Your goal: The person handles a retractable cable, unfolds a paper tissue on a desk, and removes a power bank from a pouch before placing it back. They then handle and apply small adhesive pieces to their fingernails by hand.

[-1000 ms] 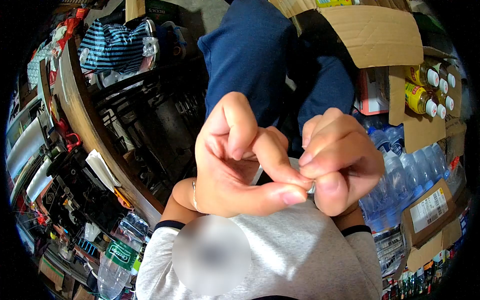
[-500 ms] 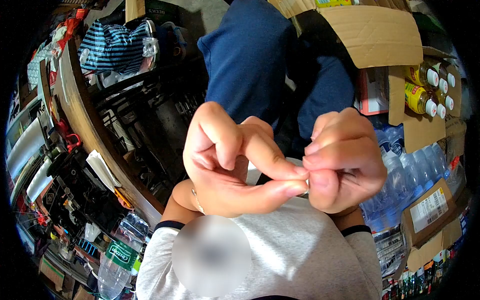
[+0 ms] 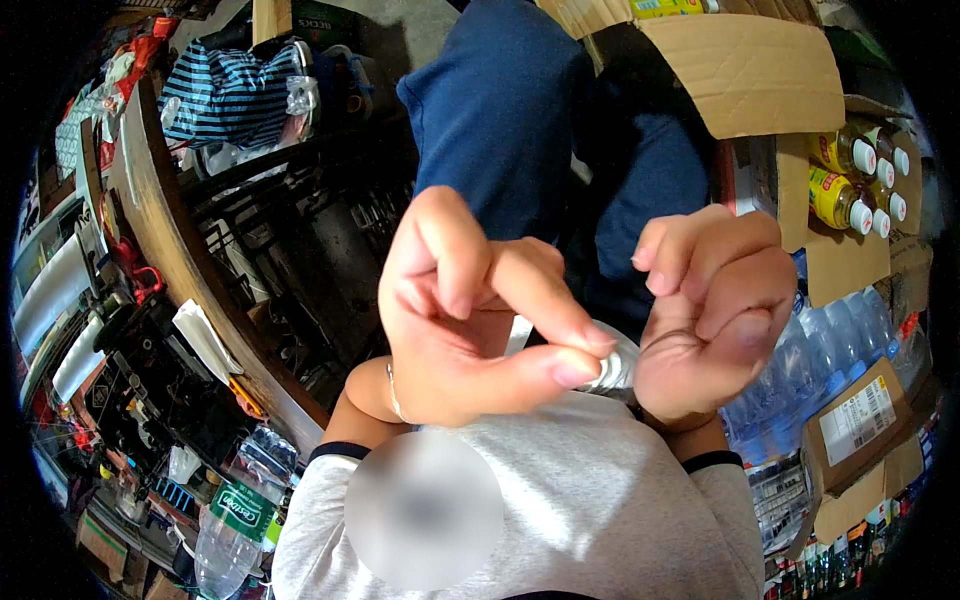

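My left hand [image 3: 470, 320], with a thin bracelet [image 3: 393, 392] at the wrist, pinches thumb against index finger in front of my shirt. At those fingertips shows a small whitish, shiny piece [image 3: 606, 374], too blurred to name. Just to the right, a short gap away, my right hand [image 3: 715, 310] is closed, its fingers curled in and blurred. Whether anything lies inside that right hand is hidden. Below both hands is my light grey shirt [image 3: 600, 490]. Beyond them are my legs in blue trousers [image 3: 500, 110].
At right stand an open carton [image 3: 745, 80], yellow-labelled bottles [image 3: 832, 197], wrapped clear water bottles [image 3: 835, 335] and a labelled cardboard box [image 3: 860, 420]. On the left are a wooden table edge [image 3: 190, 250], a striped bag [image 3: 225, 95] and a large plastic bottle [image 3: 235, 515].
My hands, touching at the fingertips before, have come apart. The right hand has moved slightly right and turned, its fingers curling. The left hand keeps its pinch, and the whitish piece shows more.
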Demonstrator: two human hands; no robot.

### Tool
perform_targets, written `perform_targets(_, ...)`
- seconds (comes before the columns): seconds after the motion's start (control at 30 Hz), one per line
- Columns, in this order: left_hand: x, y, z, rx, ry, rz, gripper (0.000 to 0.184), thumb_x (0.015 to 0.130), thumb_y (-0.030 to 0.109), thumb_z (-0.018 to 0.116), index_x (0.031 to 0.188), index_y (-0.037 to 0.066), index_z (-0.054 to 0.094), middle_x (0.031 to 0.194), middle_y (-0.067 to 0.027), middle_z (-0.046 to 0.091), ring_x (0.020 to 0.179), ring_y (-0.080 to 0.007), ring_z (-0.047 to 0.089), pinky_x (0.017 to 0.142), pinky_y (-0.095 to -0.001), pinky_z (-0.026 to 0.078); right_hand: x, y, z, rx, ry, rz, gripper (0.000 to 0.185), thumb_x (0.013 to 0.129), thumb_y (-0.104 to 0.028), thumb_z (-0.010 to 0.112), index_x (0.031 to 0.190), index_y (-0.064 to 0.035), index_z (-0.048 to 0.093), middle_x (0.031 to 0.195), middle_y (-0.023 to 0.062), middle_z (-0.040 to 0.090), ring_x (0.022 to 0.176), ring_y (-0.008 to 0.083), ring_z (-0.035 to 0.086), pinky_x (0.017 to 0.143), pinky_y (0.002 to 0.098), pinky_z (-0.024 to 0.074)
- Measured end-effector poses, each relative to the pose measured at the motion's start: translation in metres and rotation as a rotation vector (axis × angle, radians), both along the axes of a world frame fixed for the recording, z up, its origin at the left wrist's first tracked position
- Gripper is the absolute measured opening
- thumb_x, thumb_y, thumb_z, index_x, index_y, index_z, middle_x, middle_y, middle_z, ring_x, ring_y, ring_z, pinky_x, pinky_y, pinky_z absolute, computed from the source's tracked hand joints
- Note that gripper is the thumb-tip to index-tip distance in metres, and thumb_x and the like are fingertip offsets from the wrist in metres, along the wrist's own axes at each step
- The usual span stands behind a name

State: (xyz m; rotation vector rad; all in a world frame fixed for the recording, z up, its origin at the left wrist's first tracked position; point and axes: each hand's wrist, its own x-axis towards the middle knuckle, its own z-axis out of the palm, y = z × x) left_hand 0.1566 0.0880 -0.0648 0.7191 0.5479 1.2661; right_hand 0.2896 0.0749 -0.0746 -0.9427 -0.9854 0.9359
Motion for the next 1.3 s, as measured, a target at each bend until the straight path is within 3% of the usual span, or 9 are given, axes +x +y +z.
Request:
perform_targets(0.23, 0.003, 0.001, 0.004, -0.175, -0.170, -0.022, 0.049, 0.062, -0.011, 0.068, 0.079, 0.011, 0.028, 0.075, -0.0205, 0.061, 0.065, -0.0167, 0.059, 0.054, -0.0232, 0.040, 0.015, 0.006, 0.001, 0.121, -0.370, 0.021, 0.018, 0.074, -0.022, 0.065, 0.076, -0.0080, 0.054, 0.078, 0.0082, 0.050, 0.062, 0.0168, 0.048, 0.053, 0.0262, 0.0387)
perform_targets(0.33, 0.000, 0.004, -0.002, -0.007, -0.055, -0.028, 0.048, 0.063, -0.011, 0.068, 0.080, 0.011, 0.028, 0.075, -0.0194, 0.061, 0.065, -0.0173, 0.059, 0.055, -0.0246, 0.041, 0.014, 0.009, 0.005, 0.144, -0.594, -0.065, 0.029, 0.080, -0.035, 0.055, 0.075, -0.0071, 0.051, 0.077, 0.0082, 0.049, 0.064, 0.0168, 0.046, 0.058, 0.0323, 0.0414)
perform_targets(0.53, -0.006, 0.010, 0.004, 0.322, 0.293, -0.029, 0.048, 0.063, -0.007, 0.070, 0.081, 0.011, 0.028, 0.074, -0.0164, 0.062, 0.061, -0.0162, 0.059, 0.055, -0.0252, 0.038, 0.023, 0.012, 0.004, 0.364, -0.588, 0.161, 0.020, 0.071, -0.029, 0.065, 0.077, -0.0125, 0.057, 0.083, 0.0039, 0.051, 0.070, 0.0169, 0.047, 0.062, 0.0312, 0.0411)
perform_targets(0.73, -0.009, 0.005, 0.008, 0.448, 0.534, 0.008, 0.046, 0.067, 0.004, 0.070, 0.083, 0.013, 0.028, 0.070, -0.0093, 0.060, 0.063, -0.0221, 0.051, 0.070, -0.0390, 0.032, 0.023, 0.009, 0.005, 0.359, -0.632, 0.161, 0.016, 0.072, -0.029, 0.065, 0.078, -0.0160, 0.057, 0.083, 0.0002, 0.050, 0.071, 0.0157, 0.046, 0.065, 0.0308, 0.0410)
perform_targets(0.83, -0.006, 0.007, 0.002, 0.593, 0.457, 0.119, 0.046, 0.063, -0.004, 0.071, 0.083, 0.009, 0.032, 0.074, -0.0141, 0.063, 0.065, -0.0197, 0.058, 0.054, -0.0260, 0.036, 0.023, 0.009, 0.007, 0.346, -0.643, 0.181, 0.016, 0.072, -0.029, 0.065, 0.080, -0.0170, 0.057, 0.084, -0.0006, 0.049, 0.072, 0.0151, 0.046, 0.066, 0.0305, 0.0413)
perform_targets(1.03, -0.006, 0.006, 0.000, 0.650, 0.466, 0.160, 0.045, 0.063, -0.002, 0.071, 0.083, 0.008, 0.032, 0.072, -0.0126, 0.063, 0.065, -0.0199, 0.059, 0.050, -0.0260, 0.036, 0.025, 0.009, 0.009, 0.333, -0.663, 0.226, 0.017, 0.072, -0.029, 0.065, 0.083, -0.0179, 0.057, 0.087, -0.0011, 0.049, 0.072, 0.0145, 0.046, 0.067, 0.0301, 0.0419)
perform_targets(1.1, -0.007, 0.003, 0.004, 0.610, 0.574, 0.128, 0.045, 0.066, 0.001, 0.067, 0.084, 0.012, 0.028, 0.070, -0.0085, 0.059, 0.062, -0.0211, 0.050, 0.061, -0.0360, 0.033, 0.025, 0.010, 0.009, 0.332, -0.659, 0.229, 0.017, 0.072, -0.028, 0.065, 0.083, -0.0177, 0.056, 0.086, -0.0011, 0.049, 0.072, 0.0146, 0.046, 0.066, 0.0301, 0.0416)
perform_targets(1.23, -0.005, 0.002, 0.006, 0.629, 0.604, 0.138, 0.044, 0.065, -0.001, 0.066, 0.084, 0.012, 0.028, 0.072, -0.0074, 0.059, 0.062, -0.0212, 0.051, 0.060, -0.0356, 0.033, 0.019, 0.007, 0.007, 0.314, -0.592, 0.192, 0.017, 0.073, -0.027, 0.064, 0.081, -0.0151, 0.055, 0.082, -0.0004, 0.051, 0.069, 0.0147, 0.047, 0.065, 0.0309, 0.0405)
perform_targets(1.3, -0.003, 0.005, 0.005, 0.681, 0.597, 0.196, 0.036, 0.062, 0.000, 0.070, 0.072, 0.007, 0.036, 0.071, -0.0117, 0.062, 0.064, -0.0199, 0.057, 0.051, -0.0274, 0.036, 0.016, 0.006, 0.006, 0.307, -0.552, 0.175, 0.018, 0.074, -0.027, 0.063, 0.080, -0.0130, 0.053, 0.077, 0.0002, 0.054, 0.065, 0.0146, 0.047, 0.065, 0.0317, 0.0397)
